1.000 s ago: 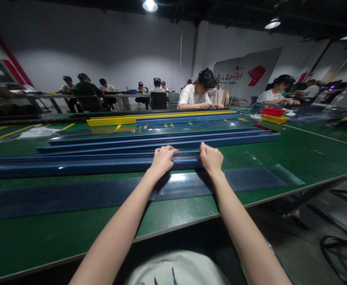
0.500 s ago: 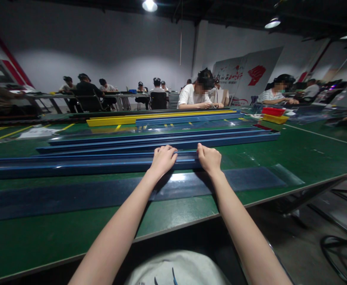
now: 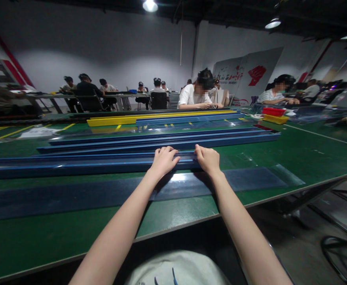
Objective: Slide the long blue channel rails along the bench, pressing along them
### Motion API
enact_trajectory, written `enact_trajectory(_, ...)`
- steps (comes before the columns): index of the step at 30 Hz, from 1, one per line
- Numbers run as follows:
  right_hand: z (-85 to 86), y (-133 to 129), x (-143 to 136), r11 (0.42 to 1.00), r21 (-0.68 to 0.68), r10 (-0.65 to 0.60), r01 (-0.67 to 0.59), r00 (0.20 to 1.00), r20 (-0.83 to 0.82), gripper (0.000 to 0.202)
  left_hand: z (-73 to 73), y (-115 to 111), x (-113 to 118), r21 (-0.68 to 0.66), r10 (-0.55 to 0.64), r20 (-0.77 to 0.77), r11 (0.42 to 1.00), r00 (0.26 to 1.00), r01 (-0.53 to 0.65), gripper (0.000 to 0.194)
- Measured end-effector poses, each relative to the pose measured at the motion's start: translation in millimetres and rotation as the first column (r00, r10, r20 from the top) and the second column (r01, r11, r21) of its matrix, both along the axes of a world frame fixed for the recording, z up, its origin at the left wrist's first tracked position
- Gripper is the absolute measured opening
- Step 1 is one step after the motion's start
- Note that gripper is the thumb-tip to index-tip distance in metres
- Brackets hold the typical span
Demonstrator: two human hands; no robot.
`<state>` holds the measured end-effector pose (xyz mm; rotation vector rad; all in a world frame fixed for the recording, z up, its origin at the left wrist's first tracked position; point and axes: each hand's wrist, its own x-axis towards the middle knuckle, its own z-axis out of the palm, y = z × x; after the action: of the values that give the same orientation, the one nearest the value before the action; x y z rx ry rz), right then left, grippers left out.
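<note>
A long blue channel strip (image 3: 72, 168) lies across the green table in front of me, running out of view at the left. Near its right end, my left hand (image 3: 164, 159) grips it, fingers bent over the far edge and thumb on the near side. My right hand (image 3: 208, 159) is closed at the strip's right end, with the fingers curled and mostly hidden. On my side of the strip, a flat, clear plastic sheet (image 3: 96, 196) lies beneath my forearms.
More blue channel strips (image 3: 229, 139) lie just beyond, then a yellow strip (image 3: 110, 121). A red bin (image 3: 273, 112) sits on a yellow bin (image 3: 275, 119) at the right. Across the table a person (image 3: 192, 97) works bent over. The table's front edge (image 3: 176, 229) is close to me.
My right hand has shifted slightly left, closer to my left hand. The left thumb has moved a little to the right. The strip looks unmoved.
</note>
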<state>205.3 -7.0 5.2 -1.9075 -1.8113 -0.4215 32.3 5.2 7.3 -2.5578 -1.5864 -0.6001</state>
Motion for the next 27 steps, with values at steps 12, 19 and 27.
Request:
enact_trajectory(12,-0.9,0.4,-0.2,1.0,0.015,0.011,-0.011,1.0,-0.023,0.051,0.1,0.6,0.7,-0.032,-0.02,0.004,0.999,1.0,0.02,0.028)
enact_trajectory(19,-1.1,0.4,0.0,1.0,0.015,0.011,-0.01,0.999,-0.033,0.051,-0.4,0.9,-0.1,-0.044,-0.047,0.022,0.998,0.999,0.048,0.038)
enact_trajectory(27,-2.3,1.9,0.8,0.999,0.038,0.019,-0.018,1.0,-0.022,0.051,-0.7,2.1,-0.7,-0.052,-0.076,0.022,0.996,0.997,0.077,0.044)
